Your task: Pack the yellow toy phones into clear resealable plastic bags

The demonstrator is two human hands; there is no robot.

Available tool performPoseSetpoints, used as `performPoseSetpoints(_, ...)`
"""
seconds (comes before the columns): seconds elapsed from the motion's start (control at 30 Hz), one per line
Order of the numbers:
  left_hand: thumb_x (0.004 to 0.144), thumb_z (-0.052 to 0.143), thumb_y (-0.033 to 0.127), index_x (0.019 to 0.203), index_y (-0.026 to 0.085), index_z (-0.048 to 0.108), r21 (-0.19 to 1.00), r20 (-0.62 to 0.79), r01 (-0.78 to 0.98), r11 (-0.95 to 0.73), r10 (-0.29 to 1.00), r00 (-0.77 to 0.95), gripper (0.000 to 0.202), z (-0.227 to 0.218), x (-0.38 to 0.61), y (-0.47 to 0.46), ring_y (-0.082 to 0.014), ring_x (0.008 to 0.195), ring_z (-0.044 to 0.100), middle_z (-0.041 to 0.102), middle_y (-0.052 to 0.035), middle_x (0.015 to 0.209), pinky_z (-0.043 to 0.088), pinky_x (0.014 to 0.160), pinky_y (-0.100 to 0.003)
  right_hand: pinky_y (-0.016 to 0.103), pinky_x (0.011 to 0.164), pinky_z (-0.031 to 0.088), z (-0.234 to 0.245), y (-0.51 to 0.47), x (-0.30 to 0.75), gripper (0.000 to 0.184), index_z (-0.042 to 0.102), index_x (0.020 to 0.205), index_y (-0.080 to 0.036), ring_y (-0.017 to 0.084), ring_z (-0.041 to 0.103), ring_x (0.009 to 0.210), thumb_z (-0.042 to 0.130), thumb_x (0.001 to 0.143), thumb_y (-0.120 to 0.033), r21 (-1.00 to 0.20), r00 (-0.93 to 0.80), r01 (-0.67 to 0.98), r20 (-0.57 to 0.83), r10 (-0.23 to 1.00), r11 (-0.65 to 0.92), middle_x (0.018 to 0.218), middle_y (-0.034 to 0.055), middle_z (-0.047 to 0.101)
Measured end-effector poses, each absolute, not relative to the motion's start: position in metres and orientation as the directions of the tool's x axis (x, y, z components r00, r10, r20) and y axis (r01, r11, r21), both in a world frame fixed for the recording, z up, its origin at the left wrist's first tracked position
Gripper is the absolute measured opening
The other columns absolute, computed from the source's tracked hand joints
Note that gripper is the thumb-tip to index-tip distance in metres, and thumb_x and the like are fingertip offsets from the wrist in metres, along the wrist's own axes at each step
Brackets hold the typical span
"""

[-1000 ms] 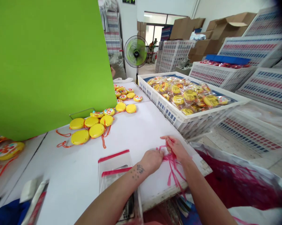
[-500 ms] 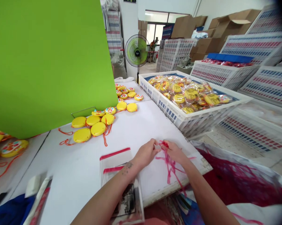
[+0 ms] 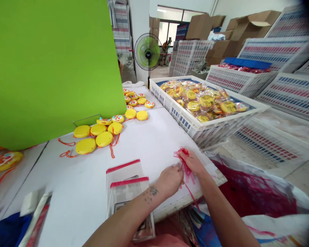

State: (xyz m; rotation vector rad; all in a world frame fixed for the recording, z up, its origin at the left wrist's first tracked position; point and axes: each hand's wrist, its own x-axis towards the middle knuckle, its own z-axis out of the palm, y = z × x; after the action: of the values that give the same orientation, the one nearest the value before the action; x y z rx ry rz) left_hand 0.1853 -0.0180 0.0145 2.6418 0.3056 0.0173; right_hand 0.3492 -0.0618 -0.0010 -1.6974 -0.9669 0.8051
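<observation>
Loose yellow disc toys (image 3: 104, 139) lie unbagged at 9 o'clock. At 5 o'clock, the left hand (image 3: 170, 180) works just beside the right hand (image 3: 192, 163), which clamps a bunch of red cords (image 3: 184, 164). Bagged toys (image 3: 206, 101) fill the white plastic crate (image 3: 221, 120) at 2 o'clock.

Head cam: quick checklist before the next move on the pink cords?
1. Pink cords in hand: ok. Right hand pinches the bundle.
2. Left hand on the cords: cannot tell. It sits at the bundle, but its grip is unclear.
3. Loose strand: not ok. It trails down toward the table edge.
4. Clear plastic bag with red strips: cannot tell if its mouth is open. It lies flat on the white table, beside the left forearm.
5. Yellow round cases: ok. They lie apart from the hands.
</observation>
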Motion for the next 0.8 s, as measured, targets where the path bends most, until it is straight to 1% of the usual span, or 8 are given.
performPoseSetpoints(0.1, 0.090, 0.048, 0.019, 0.093, 0.013, 0.060, 0.481, -0.037, 0.254, -0.839, 0.270, 0.962, 0.014, 0.015, 0.182, -0.012, -0.0238, 0.094, 0.058, 0.062, -0.0121, 0.098, 0.047, 0.083, -0.035, 0.026, 0.058, 0.040, 0.010, -0.067, 0.348, 0.038, 0.064, 0.078, -0.017, 0.013, 0.050, 0.058, 0.058, 0.081, -0.055, -0.952, 0.367, 0.221, -0.120, 0.923, -0.211, 0.062, -0.0022, 0.057)
performPoseSetpoints(0.23, 0.089, 0.045, 0.015, 0.096, 0.013, 0.058, 0.533, 0.004, 0.313, -0.786, 0.372, 0.928, 0.015, 0.022, 0.174, 0.003, -0.0225, 0.092, 0.059, 0.062, -0.0114, 0.099, 0.047, 0.081, -0.033, 0.029, 0.072, 0.045, 0.023, -0.075, 0.338, 0.025, 0.069, 0.081, -0.017, 0.018, 0.058, 0.075, 0.071, 0.073, -0.041, -0.942, 0.008, 0.251, -0.228, 0.974, -0.223, 0.080, 0.0015, 0.068)
performPoseSetpoints(0.3, 0.087, 0.049, 0.015, 0.093, 0.016, 0.057, 0.572, 0.031, 0.308, -0.760, 0.395, 0.918, 0.010, 0.027, 0.170, 0.010, -0.0210, 0.089, 0.059, 0.062, -0.0082, 0.094, 0.047, 0.079, -0.031, 0.030, 0.072, 0.045, 0.025, -0.075, 0.331, 0.023, 0.069, 0.082, -0.017, 0.018, 0.057, 0.074, 0.071, 0.071, -0.038, -0.933, -0.070, 0.254, -0.281, 0.957, -0.255, 0.080, 0.0013, 0.068)
performPoseSetpoints(0.43, 0.089, 0.047, 0.015, 0.090, 0.018, 0.056, 0.659, 0.085, 0.296, -0.692, 0.459, 0.884, 0.010, 0.038, 0.163, 0.023, -0.0165, 0.081, 0.061, 0.064, -0.0031, 0.086, 0.048, 0.074, -0.027, 0.028, 0.066, 0.041, 0.026, -0.071, 0.318, 0.026, 0.067, 0.077, -0.017, 0.016, 0.052, 0.067, 0.064, 0.079, -0.043, -0.940, -0.045, 0.224, -0.275, 0.960, -0.259, 0.071, -0.0004, 0.063)
performPoseSetpoints(0.53, 0.095, 0.038, 0.017, 0.109, 0.017, 0.051, 0.704, 0.145, 0.315, -0.636, 0.563, 0.813, 0.020, 0.048, 0.153, 0.029, -0.0157, 0.084, 0.061, 0.064, -0.0049, 0.094, 0.050, 0.077, -0.028, 0.025, 0.062, 0.038, 0.026, -0.067, 0.313, 0.030, 0.064, 0.074, -0.017, 0.013, 0.049, 0.064, 0.060, 0.083, -0.045, -0.953, 0.087, 0.164, -0.244, 0.966, -0.256, 0.068, -0.0008, 0.060)
performPoseSetpoints(0.6, 0.096, 0.039, 0.021, 0.122, 0.018, 0.046, 0.721, 0.253, 0.255, -0.645, 0.587, 0.769, 0.027, 0.057, 0.144, 0.029, -0.0170, 0.095, 0.060, 0.062, -0.0082, 0.108, 0.049, 0.085, -0.032, 0.024, 0.060, 0.038, 0.025, -0.064, 0.310, 0.032, 0.064, 0.072, -0.015, 0.012, 0.049, 0.062, 0.060, 0.083, -0.045, -0.962, 0.125, 0.078, -0.252, 0.960, -0.263, 0.067, 0.0006, 0.062)
performPoseSetpoints(0.7, 0.094, 0.048, 0.026, 0.132, 0.021, 0.042, 0.615, 0.418, 0.082, -0.784, 0.413, 0.809, 0.039, 0.071, 0.127, 0.022, -0.0198, 0.117, 0.051, 0.055, -0.0102, 0.128, 0.043, 0.099, -0.036, 0.024, 0.057, 0.042, 0.023, -0.059, 0.303, 0.024, 0.065, 0.071, -0.015, 0.012, 0.051, 0.059, 0.070, 0.074, -0.039, -0.961, 0.131, -0.171, -0.242, 0.962, -0.218, 0.064, 0.0006, 0.062)
performPoseSetpoints(0.8, 0.094, 0.043, 0.016, 0.139, 0.022, 0.038, 0.324, 0.444, -0.061, -0.944, 0.095, 0.891, 0.045, 0.077, 0.112, 0.013, -0.0203, 0.127, 0.043, 0.050, -0.0063, 0.139, 0.038, 0.105, -0.036, 0.027, 0.055, 0.046, 0.019, -0.055, 0.294, 0.016, 0.065, 0.066, -0.017, 0.014, 0.055, 0.058, 0.078, 0.059, -0.023, -0.905, 0.179, -0.406, -0.216, 0.960, -0.128, 0.064, 0.0008, 0.063)
